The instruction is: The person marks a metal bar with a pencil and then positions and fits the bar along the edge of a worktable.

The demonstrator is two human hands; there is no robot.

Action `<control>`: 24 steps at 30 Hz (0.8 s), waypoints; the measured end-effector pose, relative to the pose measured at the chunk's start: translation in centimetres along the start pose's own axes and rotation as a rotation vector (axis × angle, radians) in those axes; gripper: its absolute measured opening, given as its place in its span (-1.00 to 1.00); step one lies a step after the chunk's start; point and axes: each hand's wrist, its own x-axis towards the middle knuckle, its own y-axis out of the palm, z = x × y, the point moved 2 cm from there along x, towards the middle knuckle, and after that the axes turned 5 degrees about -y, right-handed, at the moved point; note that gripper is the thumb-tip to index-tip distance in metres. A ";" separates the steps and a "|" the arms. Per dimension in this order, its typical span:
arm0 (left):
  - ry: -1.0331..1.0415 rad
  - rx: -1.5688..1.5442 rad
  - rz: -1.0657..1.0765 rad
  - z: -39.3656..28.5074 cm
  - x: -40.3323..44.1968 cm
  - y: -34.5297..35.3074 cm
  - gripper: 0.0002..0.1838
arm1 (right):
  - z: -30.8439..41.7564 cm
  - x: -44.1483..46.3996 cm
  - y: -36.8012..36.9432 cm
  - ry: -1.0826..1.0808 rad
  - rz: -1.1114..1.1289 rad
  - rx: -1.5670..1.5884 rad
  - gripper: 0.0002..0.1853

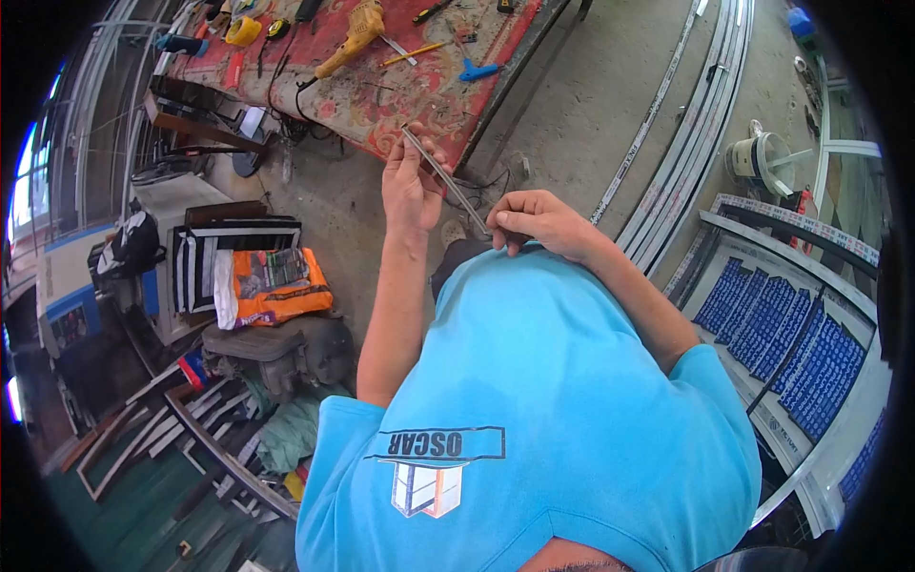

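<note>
A long, thin metal strip (452, 185) slants across in front of my chest. My left hand (410, 186), palm turned up, pinches its upper part between thumb and fingers. At the strip's lower end, my right hand (538, 221) has its fingers curled and pressed together around the tip. Exactly how those fingertips meet the strip is partly hidden. Just beyond my left hand is the corner of a worktable (381, 119) covered with a worn red patterned cloth.
On the table lie a yellow power tool (353, 38), a blue-handled tool (477, 71) and a yellow tape roll (244, 31). Long metal profiles (691, 138) run along the floor at right, near a white bucket (758, 157). An orange bag (276, 286) sits at left.
</note>
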 end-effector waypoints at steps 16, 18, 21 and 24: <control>0.211 0.057 -0.229 -1.4 -1.9 -3.1 -0.79 | -1.0 1.4 1.6 0.053 -0.107 -0.077 -0.66; 0.237 0.068 -0.237 -1.4 -2.4 -3.3 -0.79 | -1.0 1.5 1.7 0.036 -0.108 -0.080 -0.66; 0.274 0.066 -0.253 -1.3 -2.7 -3.7 -0.80 | -0.8 1.6 1.8 0.007 -0.114 -0.080 -0.66; 0.281 0.093 -0.288 -1.3 -3.0 -3.9 -0.80 | -0.8 1.7 1.6 0.004 -0.115 -0.082 -0.67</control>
